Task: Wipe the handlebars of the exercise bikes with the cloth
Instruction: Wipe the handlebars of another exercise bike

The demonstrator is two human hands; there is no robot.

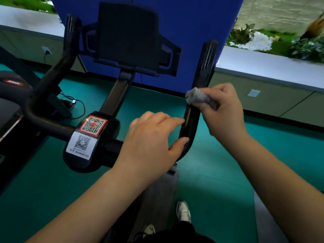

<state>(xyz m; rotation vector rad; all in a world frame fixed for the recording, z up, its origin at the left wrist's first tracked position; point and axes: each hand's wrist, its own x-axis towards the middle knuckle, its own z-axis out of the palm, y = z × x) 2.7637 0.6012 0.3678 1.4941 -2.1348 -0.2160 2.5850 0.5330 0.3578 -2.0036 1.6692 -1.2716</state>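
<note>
The black handlebar (190, 123) of the exercise bike serves as the reference. The right hand (226, 109) pinches a bunched grey cloth (198, 98) between curled fingers and thumb, pressing it against the right upright arm of the handlebar, above its lower bend. The left hand (152, 137) rests on the bend below the cloth, fingers relaxed and laid over the bar. Left of the hands, at the bar's centre, sits a clamp housing with QR-code labels (87, 134).

Bare forearms without sleeves, dark trousers (175, 234), and white sneakers (183, 211) with grey trim and laces.
</note>
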